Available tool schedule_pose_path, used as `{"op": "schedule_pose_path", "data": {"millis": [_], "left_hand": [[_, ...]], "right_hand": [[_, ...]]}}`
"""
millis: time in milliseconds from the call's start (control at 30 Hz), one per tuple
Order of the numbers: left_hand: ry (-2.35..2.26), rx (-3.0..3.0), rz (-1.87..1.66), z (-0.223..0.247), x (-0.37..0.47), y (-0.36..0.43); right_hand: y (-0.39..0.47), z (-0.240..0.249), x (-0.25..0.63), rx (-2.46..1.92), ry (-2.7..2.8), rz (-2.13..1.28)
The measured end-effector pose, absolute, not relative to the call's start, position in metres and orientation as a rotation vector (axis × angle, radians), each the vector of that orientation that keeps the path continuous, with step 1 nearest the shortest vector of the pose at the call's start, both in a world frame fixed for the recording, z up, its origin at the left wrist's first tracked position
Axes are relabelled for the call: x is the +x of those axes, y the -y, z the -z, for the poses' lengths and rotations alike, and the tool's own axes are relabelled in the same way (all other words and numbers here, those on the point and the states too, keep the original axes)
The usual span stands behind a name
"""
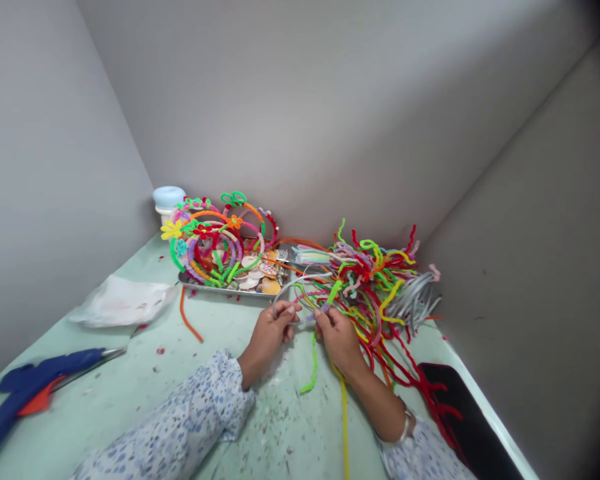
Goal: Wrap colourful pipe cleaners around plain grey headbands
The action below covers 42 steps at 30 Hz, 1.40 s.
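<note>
A thin whitish-grey headband (291, 285) arches between my hands near the middle of the table. My left hand (276, 327) pinches it on the left, thumb against the fingers. On the other side my right hand (337, 337) is closed on the part wrapped in purple and bright green pipe cleaner (335, 292). A loose green pipe-cleaner end (310, 373) dangles below my right fingers. Just beyond and to the right lies a tangled heap of pipe cleaners (375, 267) in many colours.
Finished-looking fuzzy headbands (215, 233) stand piled on a metal tray (220, 291) with shells. To the left are a white plastic packet (125, 301) and a blue-handled cutting tool (45, 380). A black phone (475, 427) lies at right. Behind stands a blue-lidded container (169, 199).
</note>
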<state>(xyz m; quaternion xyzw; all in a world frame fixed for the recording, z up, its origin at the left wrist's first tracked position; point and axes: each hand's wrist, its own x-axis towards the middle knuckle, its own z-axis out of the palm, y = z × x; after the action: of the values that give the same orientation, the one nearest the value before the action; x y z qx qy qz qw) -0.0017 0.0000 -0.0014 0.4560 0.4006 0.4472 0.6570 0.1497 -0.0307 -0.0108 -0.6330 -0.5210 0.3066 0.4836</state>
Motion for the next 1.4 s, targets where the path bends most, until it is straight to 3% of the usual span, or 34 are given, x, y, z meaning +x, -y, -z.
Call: {"op": "schedule_pose_path", "data": {"millis": [233,433,800,1133,1400], "left_hand": [[-0.872,0.973,-1.035,-0.002,-0.001,0.002],[-0.858,0.96,-1.06,0.0,-0.001,0.001],[-0.85,0.976,-1.104,0.001,-0.003,0.0],[-0.816,1.029,-1.232,-0.001,-0.005,0.0],[-0.804,0.929,-1.254,0.0,-0.005,-0.004]], "right_hand": [[0.032,0.01,0.149,-1.498,1.287,-0.732],[0.028,0.006,0.157,-1.328,0.844,-0.875],[0.024,-0.023,0.181,-1.303,0.838,-0.678],[0.026,-0.031,0.211,-1.858,2.065,0.015],[0.022,-0.047,0.219,-1.862,2.101,-0.147]]}}
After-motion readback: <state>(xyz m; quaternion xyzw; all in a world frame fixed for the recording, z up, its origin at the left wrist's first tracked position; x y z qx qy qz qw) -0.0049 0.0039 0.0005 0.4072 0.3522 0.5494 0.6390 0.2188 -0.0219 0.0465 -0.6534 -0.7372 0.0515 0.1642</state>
